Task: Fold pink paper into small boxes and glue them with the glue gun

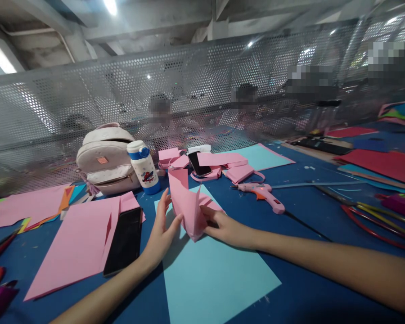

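A folded pink paper piece (188,209) stands tilted over a light blue sheet (219,270), gripped from both sides. On its left side my left hand (162,227) is closed, with the thumb in front and the fingers partly behind the paper. My right hand (224,227) pinches its right side near the lower corner, and some fingertips are hidden by the folds. Just to the right lies a pink glue gun (261,192) with an orange trigger. A black phone (124,240) rests on pink sheets (76,243) left of my left hand.
Behind stand a white backpack (104,157) and a white-and-blue bottle (144,168). Pink paper pieces (239,173) lie about another phone (200,164). Scissors (374,216) are at the right. A perforated metal screen (195,85) rises beyond the blue table (300,270), with people behind it.
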`<state>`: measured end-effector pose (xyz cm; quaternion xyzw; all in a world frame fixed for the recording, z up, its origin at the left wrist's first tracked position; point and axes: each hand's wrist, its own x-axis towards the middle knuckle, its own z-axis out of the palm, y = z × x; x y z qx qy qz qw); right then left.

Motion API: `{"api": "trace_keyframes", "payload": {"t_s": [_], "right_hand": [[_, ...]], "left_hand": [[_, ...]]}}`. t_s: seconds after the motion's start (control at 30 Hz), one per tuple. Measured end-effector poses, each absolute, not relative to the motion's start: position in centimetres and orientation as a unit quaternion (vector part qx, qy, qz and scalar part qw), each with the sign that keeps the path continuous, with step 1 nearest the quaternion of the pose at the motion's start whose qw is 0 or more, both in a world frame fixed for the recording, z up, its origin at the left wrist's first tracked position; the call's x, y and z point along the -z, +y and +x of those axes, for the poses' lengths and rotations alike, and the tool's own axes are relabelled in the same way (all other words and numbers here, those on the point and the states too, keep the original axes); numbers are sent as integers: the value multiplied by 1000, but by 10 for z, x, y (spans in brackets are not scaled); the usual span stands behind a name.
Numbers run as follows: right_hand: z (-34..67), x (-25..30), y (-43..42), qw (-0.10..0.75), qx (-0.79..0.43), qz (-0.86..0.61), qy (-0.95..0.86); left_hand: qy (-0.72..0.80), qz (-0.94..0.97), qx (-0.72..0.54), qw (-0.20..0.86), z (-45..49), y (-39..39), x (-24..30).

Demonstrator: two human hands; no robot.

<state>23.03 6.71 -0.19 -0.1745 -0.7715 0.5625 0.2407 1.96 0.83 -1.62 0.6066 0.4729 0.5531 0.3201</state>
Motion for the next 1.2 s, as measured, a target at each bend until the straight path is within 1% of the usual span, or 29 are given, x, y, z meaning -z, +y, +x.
{"api": "trace_keyframes", "payload": {"t_s": [0.23,0.37,0.53,0.7,0.83,0.93,1.07,1.2], "right_hand": [[233,2,67,225,-519,-230,-791],[232,2,66,222,-520,-242,-788],[231,3,65,254,-542,-238,-765],[231,-3,64,224,-602,-185,-744],[230,-7,63,226,-617,-172,-734],[230,-6,65,225,-623,-178,-728],[231,-3,69,259,-639,-184,-700],[233,0,73,275,-666,-187,-668]], "left_hand": [[448,638,-520,349,23,7,14],[443,640,-516,358,23,7,14],[450,640,-500,371,23,7,17],[471,652,-486,342,23,6,16],[483,652,-478,336,23,5,16],[480,647,-478,351,24,6,16],[475,653,-477,347,23,7,14],[477,662,-471,336,22,7,13]]}}
